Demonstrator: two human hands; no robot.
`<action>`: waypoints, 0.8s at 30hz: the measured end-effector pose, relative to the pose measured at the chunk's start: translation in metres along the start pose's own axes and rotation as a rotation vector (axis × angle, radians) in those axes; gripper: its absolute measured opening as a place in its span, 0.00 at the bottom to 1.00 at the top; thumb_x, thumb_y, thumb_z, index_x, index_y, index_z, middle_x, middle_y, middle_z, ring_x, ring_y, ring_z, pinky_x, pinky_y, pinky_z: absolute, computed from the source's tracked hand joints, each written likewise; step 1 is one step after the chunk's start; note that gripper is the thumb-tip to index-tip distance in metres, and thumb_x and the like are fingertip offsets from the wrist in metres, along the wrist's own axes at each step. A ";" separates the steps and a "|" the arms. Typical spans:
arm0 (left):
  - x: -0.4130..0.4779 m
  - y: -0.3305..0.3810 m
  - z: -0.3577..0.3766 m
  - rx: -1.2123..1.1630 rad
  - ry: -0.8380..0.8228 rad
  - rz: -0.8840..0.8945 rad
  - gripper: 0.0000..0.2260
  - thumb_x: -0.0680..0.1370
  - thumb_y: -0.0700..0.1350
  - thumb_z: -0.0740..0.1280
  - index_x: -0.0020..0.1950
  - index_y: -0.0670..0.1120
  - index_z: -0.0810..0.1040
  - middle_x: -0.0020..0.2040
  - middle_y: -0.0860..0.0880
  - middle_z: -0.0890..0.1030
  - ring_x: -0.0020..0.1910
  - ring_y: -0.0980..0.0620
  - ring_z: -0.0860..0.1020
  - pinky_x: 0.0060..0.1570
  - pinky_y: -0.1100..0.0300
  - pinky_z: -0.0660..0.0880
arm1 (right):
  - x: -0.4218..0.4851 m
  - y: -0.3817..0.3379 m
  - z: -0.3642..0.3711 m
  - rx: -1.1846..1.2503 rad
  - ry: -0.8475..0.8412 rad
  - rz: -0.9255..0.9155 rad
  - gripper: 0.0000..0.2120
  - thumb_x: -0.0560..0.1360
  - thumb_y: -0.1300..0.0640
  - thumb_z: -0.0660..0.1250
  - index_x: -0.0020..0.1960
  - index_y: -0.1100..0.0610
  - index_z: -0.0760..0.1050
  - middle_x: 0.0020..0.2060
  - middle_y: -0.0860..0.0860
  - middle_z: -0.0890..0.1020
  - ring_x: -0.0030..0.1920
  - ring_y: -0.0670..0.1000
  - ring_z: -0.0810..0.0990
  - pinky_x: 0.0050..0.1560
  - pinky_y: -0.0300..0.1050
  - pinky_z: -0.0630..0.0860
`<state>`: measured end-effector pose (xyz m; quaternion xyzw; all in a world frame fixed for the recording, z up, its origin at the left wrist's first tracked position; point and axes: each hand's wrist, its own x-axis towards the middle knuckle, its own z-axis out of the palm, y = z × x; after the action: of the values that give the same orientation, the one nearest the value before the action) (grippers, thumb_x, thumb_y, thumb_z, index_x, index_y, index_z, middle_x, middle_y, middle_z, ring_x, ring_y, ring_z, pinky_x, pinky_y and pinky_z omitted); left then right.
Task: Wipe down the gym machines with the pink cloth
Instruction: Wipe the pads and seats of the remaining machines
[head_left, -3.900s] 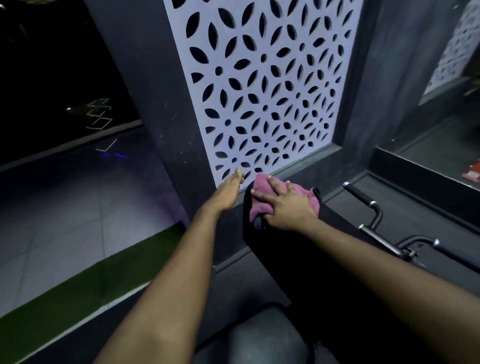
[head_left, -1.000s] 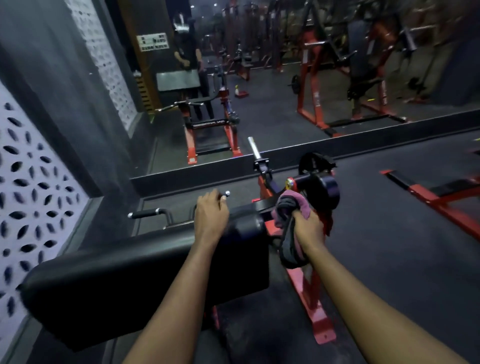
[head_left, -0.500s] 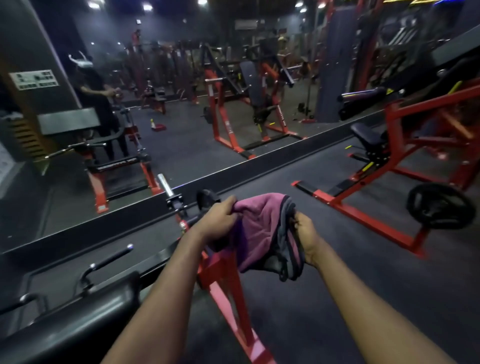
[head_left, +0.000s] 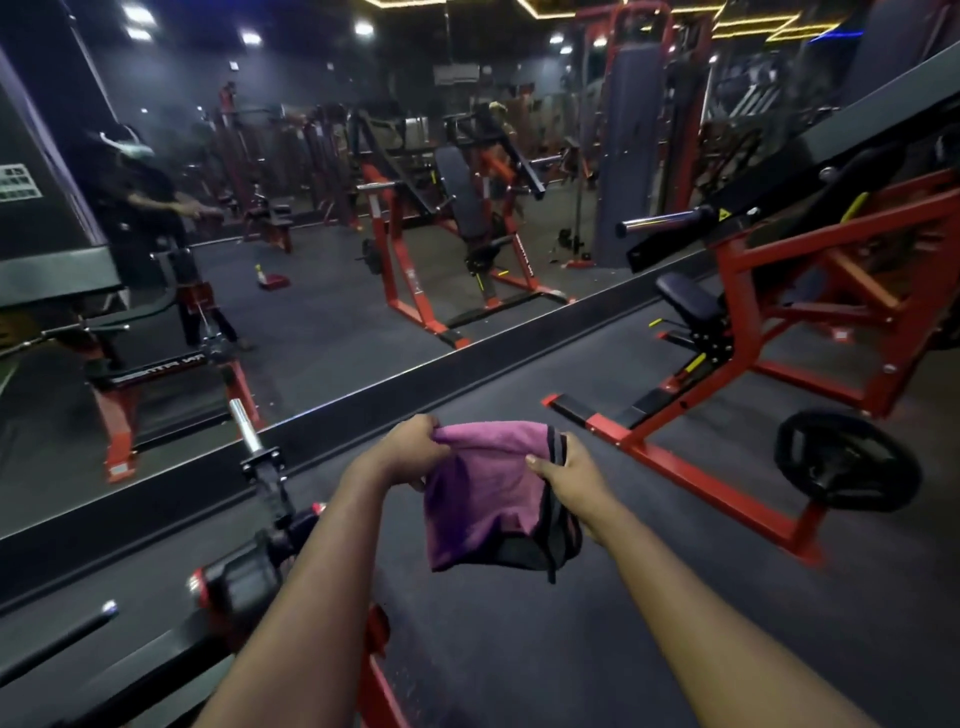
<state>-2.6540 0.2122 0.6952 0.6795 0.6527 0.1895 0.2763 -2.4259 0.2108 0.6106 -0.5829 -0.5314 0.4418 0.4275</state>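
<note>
Red machine (head_left: 696, 475) stands ahead-right, well apart from the pink cloth (head_left: 483, 499). Nearer machine (head_left: 234, 577) lies low-left, near the left grip (head_left: 410, 449). Cloth hangs in mid-air between both grips, touching no machine, top edge running left-right. Left grip pinches its top-left corner; right grip (head_left: 566, 478) pinches the right edge at the dark trim. If the red machine is next, right grip is nearer.

One head-worn camera looks forward and down, close above the pink cloth (head_left: 478, 493), facing a mirror (head_left: 322, 322).
</note>
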 end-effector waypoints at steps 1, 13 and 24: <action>0.020 -0.003 0.002 0.009 -0.018 -0.004 0.03 0.76 0.37 0.67 0.48 0.42 0.75 0.43 0.42 0.78 0.39 0.44 0.80 0.37 0.47 0.84 | 0.021 0.003 -0.002 0.005 0.015 0.004 0.12 0.76 0.56 0.74 0.57 0.50 0.76 0.51 0.48 0.84 0.55 0.52 0.83 0.59 0.52 0.80; 0.319 -0.005 -0.017 -0.179 0.126 0.124 0.07 0.76 0.48 0.70 0.46 0.51 0.72 0.42 0.49 0.81 0.40 0.49 0.77 0.48 0.42 0.78 | 0.336 -0.039 -0.023 0.168 0.056 0.025 0.19 0.60 0.50 0.71 0.50 0.54 0.79 0.47 0.55 0.85 0.50 0.58 0.83 0.57 0.60 0.78; 0.590 0.024 -0.025 -0.178 0.207 0.133 0.04 0.82 0.45 0.67 0.51 0.46 0.72 0.46 0.48 0.80 0.39 0.53 0.76 0.36 0.59 0.74 | 0.625 -0.040 -0.044 0.156 0.060 -0.029 0.18 0.57 0.45 0.69 0.45 0.50 0.78 0.44 0.54 0.85 0.49 0.61 0.83 0.54 0.66 0.80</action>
<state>-2.6053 0.8011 0.6686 0.6710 0.6119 0.3332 0.2535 -2.3653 0.8361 0.6224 -0.5530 -0.4905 0.4580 0.4938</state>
